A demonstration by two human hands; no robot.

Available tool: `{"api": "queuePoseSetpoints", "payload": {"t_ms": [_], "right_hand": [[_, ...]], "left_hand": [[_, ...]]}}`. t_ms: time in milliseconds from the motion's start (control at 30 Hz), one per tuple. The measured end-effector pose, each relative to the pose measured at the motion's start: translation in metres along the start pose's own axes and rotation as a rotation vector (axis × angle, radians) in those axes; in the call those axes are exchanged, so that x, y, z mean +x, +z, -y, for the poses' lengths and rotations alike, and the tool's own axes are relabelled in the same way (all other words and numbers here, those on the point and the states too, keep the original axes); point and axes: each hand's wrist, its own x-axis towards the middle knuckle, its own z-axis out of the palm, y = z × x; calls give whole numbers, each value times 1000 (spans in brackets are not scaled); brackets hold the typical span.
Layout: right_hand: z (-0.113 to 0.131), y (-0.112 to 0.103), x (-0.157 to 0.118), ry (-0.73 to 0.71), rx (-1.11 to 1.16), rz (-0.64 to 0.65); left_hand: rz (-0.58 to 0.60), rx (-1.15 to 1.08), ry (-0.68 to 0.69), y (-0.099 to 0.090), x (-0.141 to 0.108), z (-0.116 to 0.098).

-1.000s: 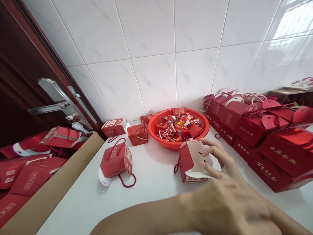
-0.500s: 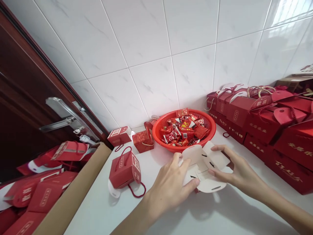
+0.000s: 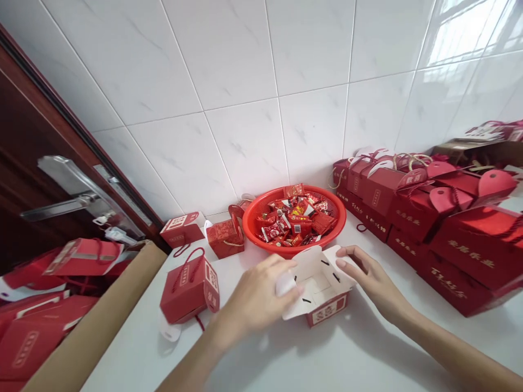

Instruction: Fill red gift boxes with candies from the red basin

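Note:
A small red gift box [image 3: 327,311] stands on the white table with its top flaps spread and its white inside bare, short dark slots showing in the flaps. My left hand [image 3: 255,291] grips the box's left flap between thumb and fingers. On the opposite side my right hand [image 3: 373,280] pinches the right flap. Just behind the box sits a red plastic basket [image 3: 335,235] heaped with red-wrapped candies [image 3: 300,218]. To the left of my left hand rests a closed red gift box [image 3: 186,288] with a cord handle.
Two more red boxes, one plain-sided [image 3: 182,228] and one patterned [image 3: 224,239], stand near the tiled wall [image 3: 245,147]. Stacked red boxes [image 3: 429,218] line the right. At left, a cardboard carton [image 3: 102,316] holds red boxes beside a door handle [image 3: 57,207].
The box's flaps have been spread outward, so its inside and red printed side now show. My hands have moved apart to its two sides. The view has shifted slightly right.

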Motion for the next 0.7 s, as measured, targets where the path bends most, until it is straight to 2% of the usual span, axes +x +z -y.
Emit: {"api": "queuePoseSetpoints", "payload": {"t_ms": [100,167,267,333,400,567,700], "right_hand": [[3,-6,4,-46,50,-64],[4,-8,6,-82,89,-83],[3,-8,5,-136,77,-103],[1,-9,5,-160,63,-105],[1,-9,5,-171,59,-111],[-1,-12,8,-212,75,-119],[-2,-13,11,-222,71,-133]], "left_hand": [[-140,-84,28,-15,30,10],[-129,-86,32,-24,58,19],[194,-5,-59,-26,103,29],[399,42,-182,-19,129,32],[465,49,-293,-5,148,33],[522,136,-333,33,168,34],[463,109,-263,41,167,39]]}}
